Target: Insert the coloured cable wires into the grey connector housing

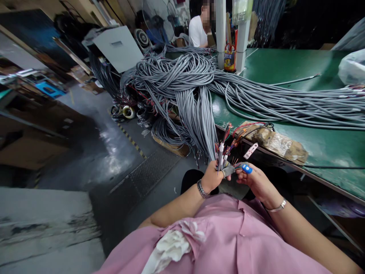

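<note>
No readable text is showing anywhere. The small white flat tag (pixel 251 150) at the green workbench (pixel 285 64) edge is carrying reddish marks, too small to make out. The red and yellow printed bag (pixel 229 58) by the white post (pixel 220 30) is showing lettering, blurred beyond reading.
</note>
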{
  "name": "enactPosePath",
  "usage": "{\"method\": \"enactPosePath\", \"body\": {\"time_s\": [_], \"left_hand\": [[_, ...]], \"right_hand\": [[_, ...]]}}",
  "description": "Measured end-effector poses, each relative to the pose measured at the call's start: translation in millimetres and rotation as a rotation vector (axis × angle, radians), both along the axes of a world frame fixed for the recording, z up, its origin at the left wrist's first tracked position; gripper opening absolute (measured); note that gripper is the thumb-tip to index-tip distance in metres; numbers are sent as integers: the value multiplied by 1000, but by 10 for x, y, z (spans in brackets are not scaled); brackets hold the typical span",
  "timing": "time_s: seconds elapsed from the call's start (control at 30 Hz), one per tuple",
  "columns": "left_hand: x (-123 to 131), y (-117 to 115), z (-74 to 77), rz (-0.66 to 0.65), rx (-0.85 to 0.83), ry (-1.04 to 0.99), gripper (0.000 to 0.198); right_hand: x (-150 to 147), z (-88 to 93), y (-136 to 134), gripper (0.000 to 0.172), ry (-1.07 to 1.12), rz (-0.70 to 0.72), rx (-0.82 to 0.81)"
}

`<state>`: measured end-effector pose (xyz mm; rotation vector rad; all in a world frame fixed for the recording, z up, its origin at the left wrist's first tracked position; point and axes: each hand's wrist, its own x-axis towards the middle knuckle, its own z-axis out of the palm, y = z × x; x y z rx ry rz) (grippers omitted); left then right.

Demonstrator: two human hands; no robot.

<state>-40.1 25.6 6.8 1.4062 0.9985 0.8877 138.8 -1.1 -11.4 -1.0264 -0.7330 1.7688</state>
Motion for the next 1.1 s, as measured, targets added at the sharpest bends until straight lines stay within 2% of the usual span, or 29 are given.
{"method": "enactPosePath", "body": {"time_s": [0.13, 0.27, 0.47, 0.73, 1.0, 1.1], "left_hand": [[5, -9, 40, -4, 8, 55, 43], [20, -28, 62, 15, 26, 62, 43], [74, -47, 32, 121, 45, 9, 43], [58, -47, -20, 99, 35, 51, 42], [42, -53, -4, 116, 54, 42, 43], [49, -45, 0, 108, 46, 58, 45]], "right_hand": [[-58, 63, 14, 25, -107, -57, 66], [-115, 26, -12, 22, -114, -115, 76], [-136, -15, -112, 21, 0, -86, -7], [-145, 82, 8, 24, -82, -119, 77], [-189, -4, 1, 22, 8, -261, -48], [-174, 16, -11, 22, 40, -214, -61]]}}
